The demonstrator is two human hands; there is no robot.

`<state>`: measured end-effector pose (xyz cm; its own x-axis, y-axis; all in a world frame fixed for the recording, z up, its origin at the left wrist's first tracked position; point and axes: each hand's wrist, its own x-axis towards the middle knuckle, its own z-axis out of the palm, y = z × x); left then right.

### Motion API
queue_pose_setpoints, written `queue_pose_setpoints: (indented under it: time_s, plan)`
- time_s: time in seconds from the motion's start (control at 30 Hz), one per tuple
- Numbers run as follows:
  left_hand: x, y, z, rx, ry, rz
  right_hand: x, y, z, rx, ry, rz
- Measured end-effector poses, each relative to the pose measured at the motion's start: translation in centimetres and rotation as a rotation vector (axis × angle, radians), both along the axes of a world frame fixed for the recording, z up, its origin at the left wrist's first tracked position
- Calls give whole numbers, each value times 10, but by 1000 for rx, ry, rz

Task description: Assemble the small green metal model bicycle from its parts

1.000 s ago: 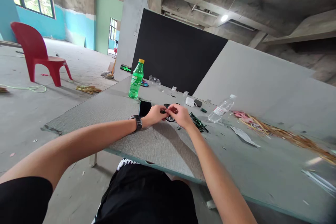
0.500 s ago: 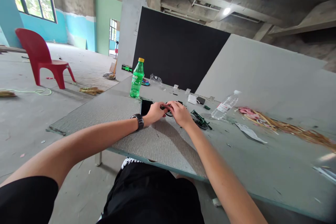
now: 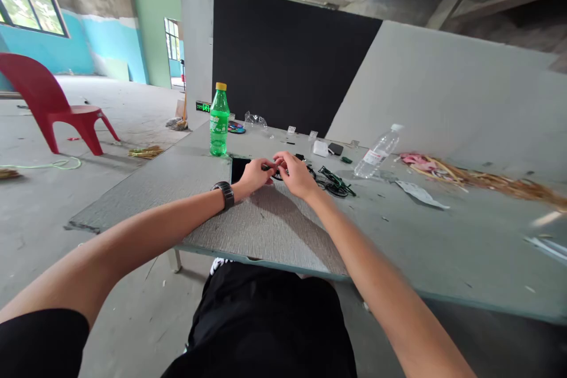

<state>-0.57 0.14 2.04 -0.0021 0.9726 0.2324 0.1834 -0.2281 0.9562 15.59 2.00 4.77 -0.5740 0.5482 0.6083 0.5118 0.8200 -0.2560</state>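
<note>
Left hand (image 3: 252, 176): fingers pinch the small black wheel-like part (image 3: 278, 174) from its left.
Right hand (image 3: 297, 176): fingertips pinch it from the right.
Nearer: both equally, part between them.

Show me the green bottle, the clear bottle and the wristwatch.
green bottle (image 3: 218, 124), head view, on the label at mid-body.
clear bottle (image 3: 376, 153), head view, on the middle of its tilted body.
wristwatch (image 3: 224, 194), head view, on the black band at the left wrist.
</note>
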Motion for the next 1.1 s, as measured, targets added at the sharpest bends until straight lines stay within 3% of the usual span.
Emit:
queue_pose_setpoints:
  time_s: [0.1,0.3,0.53,0.73,0.87,1.1]
  plan:
    - [0,3,-4,4,-53,-18,-1,-2,1,1,14,7]
    - [0,3,-6,41,-10,-14,5,-2,3,14,-117,-116]
    - [-2,0,-3,23,-58,-17,7,-4,8,-134,-94,-28]
    - [-3,1,-5,34,-32,-51,10,-8,13,-161,-69,-66]
    - [-4,2,-7,45,-36,-39,11,-8,13,-222,-48,19]
    - [-4,3,-7,30,-71,-56,14,-7,13,-169,-72,-25]
